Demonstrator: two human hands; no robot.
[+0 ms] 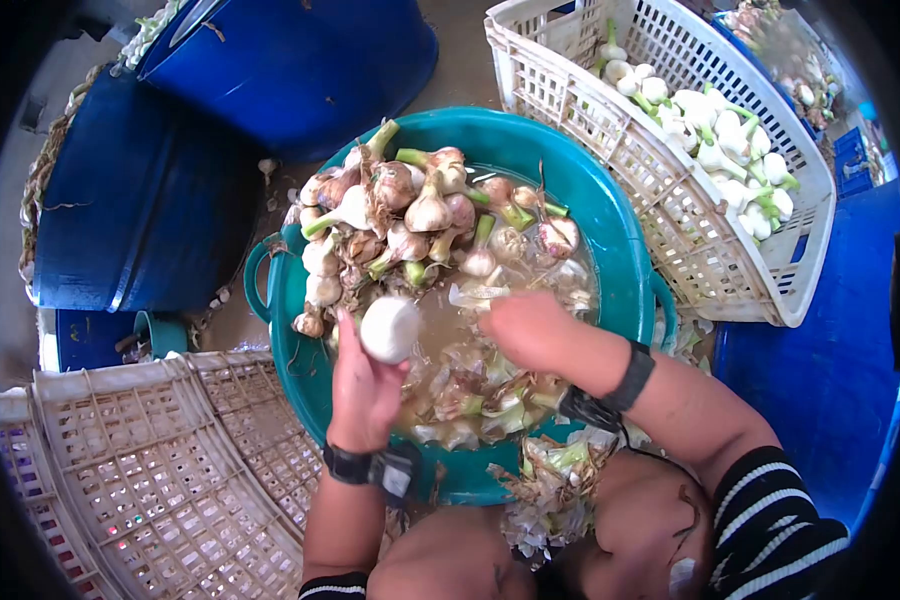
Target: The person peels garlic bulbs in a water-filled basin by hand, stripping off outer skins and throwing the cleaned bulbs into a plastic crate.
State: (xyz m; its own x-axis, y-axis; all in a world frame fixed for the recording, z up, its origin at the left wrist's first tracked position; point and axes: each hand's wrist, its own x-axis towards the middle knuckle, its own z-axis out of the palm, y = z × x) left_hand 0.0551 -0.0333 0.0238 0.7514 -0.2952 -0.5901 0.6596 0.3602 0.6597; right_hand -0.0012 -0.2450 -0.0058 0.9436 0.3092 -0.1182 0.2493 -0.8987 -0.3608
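My left hand (362, 395) holds a white peeled garlic bulb (390, 330) over the left part of a round green tub (300, 385). My right hand (525, 325) is closed above the tub's middle, slightly blurred, and whatever may be in its fingers is hidden. Just left of its fingers lies a pale piece of peel (477, 296). Unpeeled garlic bulbs (428, 212) with green stems are heaped at the tub's back left. Cloudy water (445, 325) with loose garlic skins (480, 385) fills the rest.
A white plastic crate (650, 165) at the back right holds peeled garlic bulbs (720, 135). Blue barrels (300, 70) stand behind and left. Another crate (160, 460) sits at front left. Garlic skins (550, 490) lie between my legs.
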